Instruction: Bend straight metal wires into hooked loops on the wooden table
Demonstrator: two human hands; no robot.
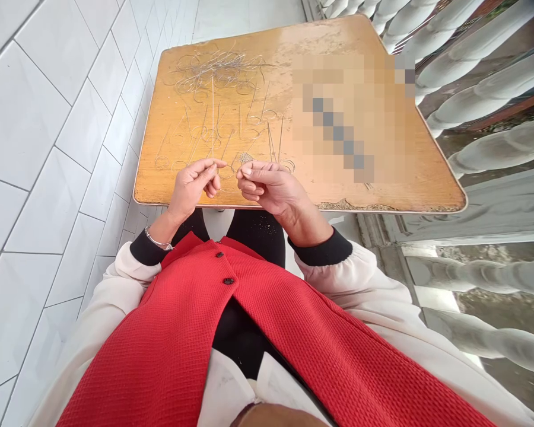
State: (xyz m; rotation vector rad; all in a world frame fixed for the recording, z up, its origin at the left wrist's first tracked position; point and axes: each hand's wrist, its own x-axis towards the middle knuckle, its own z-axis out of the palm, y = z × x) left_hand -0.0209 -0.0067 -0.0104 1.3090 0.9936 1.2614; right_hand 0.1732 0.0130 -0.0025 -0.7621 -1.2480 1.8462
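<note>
My left hand (199,182) is closed in a pinch on a thin pale wire (212,118), which stretches straight from the fingertips toward the far side of the table. Close beside it, my right hand (271,185) also pinches thumb against forefinger; whatever is between those fingertips is too small to make out. Just beyond the right fingertips lies a small heap of tiny grains (245,157), perhaps beads. Several bent wires with looped ends (200,133) are spread over the table past both hands. Farther back sits a tangled pile of thin wire (222,66).
The worn wooden table (149,172) has a chipped front edge at the right. Part of its right side is blurred out by a mosaic (342,124). A white tiled wall (66,124) stands close on the left, and a white balustrade (476,95) runs along the right.
</note>
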